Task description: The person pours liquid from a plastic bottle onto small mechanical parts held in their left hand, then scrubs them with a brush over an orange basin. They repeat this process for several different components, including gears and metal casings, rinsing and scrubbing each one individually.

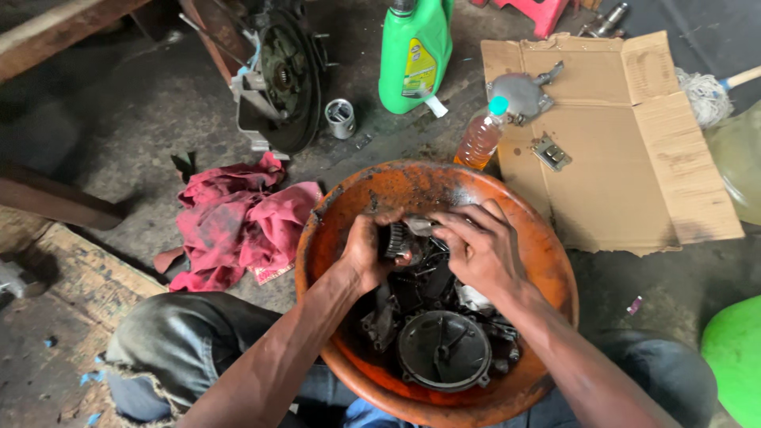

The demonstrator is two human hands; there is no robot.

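Both hands grip one toothed gear (396,238): left hand (369,250) clamped round it, right hand (476,246) pinching its end, over the orange basin (547,238), probably catching drips.

Red rag (242,222), green oil jug (414,51), flattened cardboard (626,150) on grimy floor (143,111)

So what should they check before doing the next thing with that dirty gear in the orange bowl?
1. Both hands on the gear: ok; left hand and right hand grip the toothed gear.
2. Gear over the orange basin: ok.
3. Basin steady between the knees: cannot tell.
4. Round black cover lying clear below the hands: ok.
5. Red rag within reach: ok, beside the basin.
6. Amber bottle capped: ok.
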